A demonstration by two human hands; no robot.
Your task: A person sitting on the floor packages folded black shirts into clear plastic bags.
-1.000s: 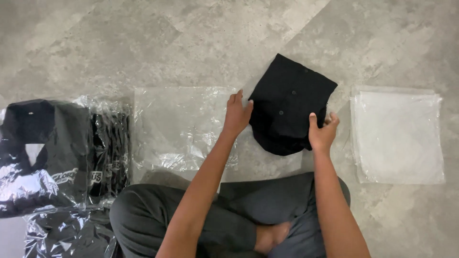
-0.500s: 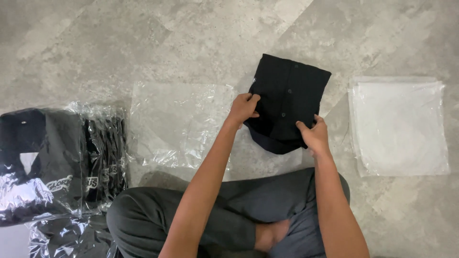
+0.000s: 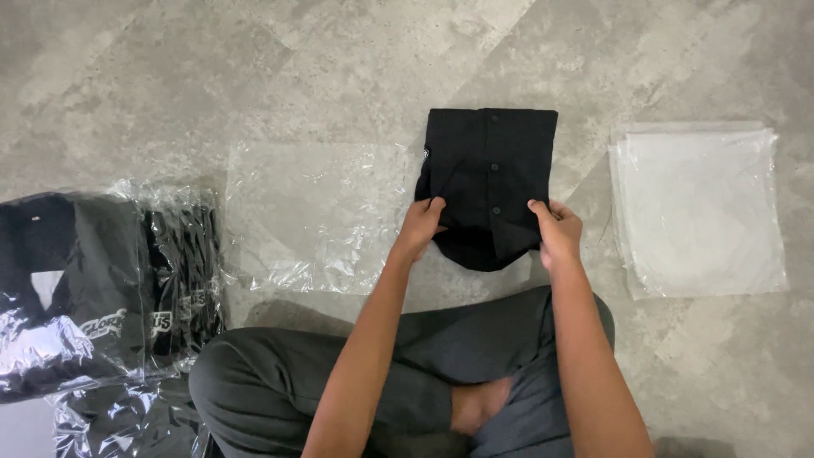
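Observation:
A folded black buttoned shirt [image 3: 490, 170] lies on the grey floor in front of my crossed legs. My left hand [image 3: 421, 225] grips its near left edge. My right hand [image 3: 557, 231] grips its near right edge. The shirt sits squared up, button row running away from me. Just left of it an empty clear plastic bag [image 3: 314, 212] lies flat on the floor.
A stack of flat clear bags [image 3: 699, 208] lies at the right. Several bagged black garments [image 3: 93, 280] are piled at the left, reaching down by my left knee [image 3: 229, 382]. The floor is grey stone tile.
The shirt was tilted like a diamond; both hands have turned it square and slid to its near edge. The view has shifted slightly.

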